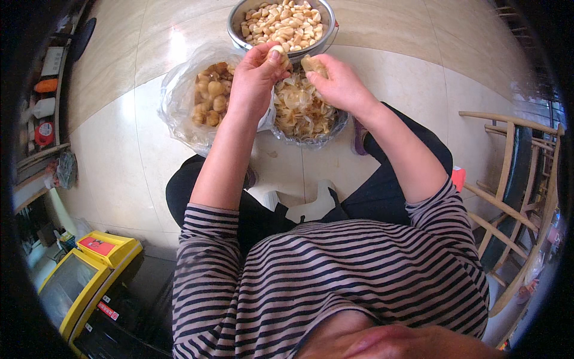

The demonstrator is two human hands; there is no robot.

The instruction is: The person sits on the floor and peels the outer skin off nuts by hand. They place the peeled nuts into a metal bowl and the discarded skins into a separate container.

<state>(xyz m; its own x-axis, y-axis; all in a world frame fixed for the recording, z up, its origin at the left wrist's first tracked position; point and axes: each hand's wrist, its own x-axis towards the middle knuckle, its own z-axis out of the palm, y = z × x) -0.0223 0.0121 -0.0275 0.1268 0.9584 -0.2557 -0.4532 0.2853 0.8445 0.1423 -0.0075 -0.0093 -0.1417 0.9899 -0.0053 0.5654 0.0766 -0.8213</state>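
My left hand point(259, 74) pinches a pale garlic clove point(278, 49) between thumb and fingers. In my right hand point(338, 83) is a brownish piece of garlic or its skin point(314, 66); which of the two I cannot tell. Just beyond both hands stands a metal pail point(231, 28) full of peeled garlic cloves point(283, 22). Below my right hand, a plastic-lined container point(343, 123) is heaped with papery garlic skins point(302, 105). A clear plastic bag point(175, 96) of brownish garlic bulbs point(215, 89) lies left of it, partly hidden by my left forearm.
Pale tiles point(107, 134) make up the floor. On the right stands a wooden chair point(502, 166). A yellow-and-black machine point(103, 264) is at lower left, near a shelf with several items, among them a red roll-like object point(44, 133). My knees frame the work area.
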